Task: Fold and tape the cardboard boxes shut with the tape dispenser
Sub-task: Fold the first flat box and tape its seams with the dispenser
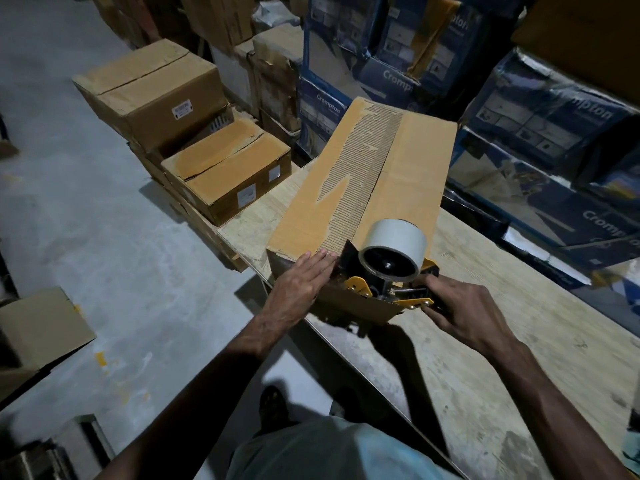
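The left hand (300, 285) presses flat on the box (363, 188) beside the tape dispenser (388, 268), whose handle the right hand (464, 306) grips.

Floor: grey concrete floor (86, 237), blotchy, a few small yellow marks at lower left. Long pale wood-grain table top (485, 341) runs diagonally from centre to lower right; surface scuffed. Left of it, plain brown cardboard cartons (156, 95) are stacked on the floor, with white labels on their sides. Behind and to the right, dark blue printed cartons (540, 109) marked "Crompton", film-wrapped, stacked high. Lighting dim; hard shadows under the table edge.
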Available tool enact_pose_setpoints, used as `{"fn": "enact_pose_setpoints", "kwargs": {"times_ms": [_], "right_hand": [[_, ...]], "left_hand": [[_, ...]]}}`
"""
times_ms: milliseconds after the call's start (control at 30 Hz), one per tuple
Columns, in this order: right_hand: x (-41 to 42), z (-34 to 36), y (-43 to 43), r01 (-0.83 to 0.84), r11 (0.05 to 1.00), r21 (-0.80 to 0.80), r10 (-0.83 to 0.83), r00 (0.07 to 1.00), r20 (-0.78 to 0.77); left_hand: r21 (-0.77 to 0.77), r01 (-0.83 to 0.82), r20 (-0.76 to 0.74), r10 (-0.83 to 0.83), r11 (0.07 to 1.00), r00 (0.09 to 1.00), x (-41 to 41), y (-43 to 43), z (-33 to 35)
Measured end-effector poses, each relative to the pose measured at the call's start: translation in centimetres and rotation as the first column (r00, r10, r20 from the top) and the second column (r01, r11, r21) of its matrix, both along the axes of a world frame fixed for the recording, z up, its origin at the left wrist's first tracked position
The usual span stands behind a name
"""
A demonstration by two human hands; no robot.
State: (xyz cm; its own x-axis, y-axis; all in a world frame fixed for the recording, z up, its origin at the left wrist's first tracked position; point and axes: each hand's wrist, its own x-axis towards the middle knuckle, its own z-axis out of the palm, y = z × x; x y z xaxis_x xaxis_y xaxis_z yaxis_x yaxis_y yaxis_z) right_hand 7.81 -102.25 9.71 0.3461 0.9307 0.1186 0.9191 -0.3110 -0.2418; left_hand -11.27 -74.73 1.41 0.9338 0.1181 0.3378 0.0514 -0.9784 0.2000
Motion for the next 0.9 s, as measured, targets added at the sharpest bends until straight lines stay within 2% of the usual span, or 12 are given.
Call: {"fn": "enact_pose_setpoints", "kwargs": {"times_ms": [200, 400, 700, 833, 900], "right_hand": [[1.0, 0.9, -4.8, 0.052, 0.999, 0.002, -0.052, 0.998, 0.042], [1.3, 1.2, -5.4, 0.030, 1.000, 0.006, -0.030, 0.996, 0.087], [1.5, 0.8, -5.4, 0.017, 0.999, 0.044, -0.022, 0.994, 0.111], [1.4, 0.8, -5.6, 0.020, 0.999, 0.049, -0.025, 0.994, 0.108], [1.4, 0.8, -5.6, 0.016, 0.999, 0.046, -0.021, 0.994, 0.106]], "left_hand": [[-0.007, 0.012, -0.003, -0.012, 1.000, 1.000, 0.0, 0.2, 0.0], [0.005, 0.014, -0.011, -0.013, 1.000, 1.000, 0.0, 0.3, -0.3], [0.249, 0.007, -0.059, 0.008, 0.968, 0.998, 1.9, -3.7, -1.1], [0.088, 0.038, -0.129, -0.027, 0.995, 0.991, 3.6, -8.3, 1.7], [0.075, 0.046, -0.091, -0.039, 0.996, 0.995, 3.9, -9.2, 2.4]]}}
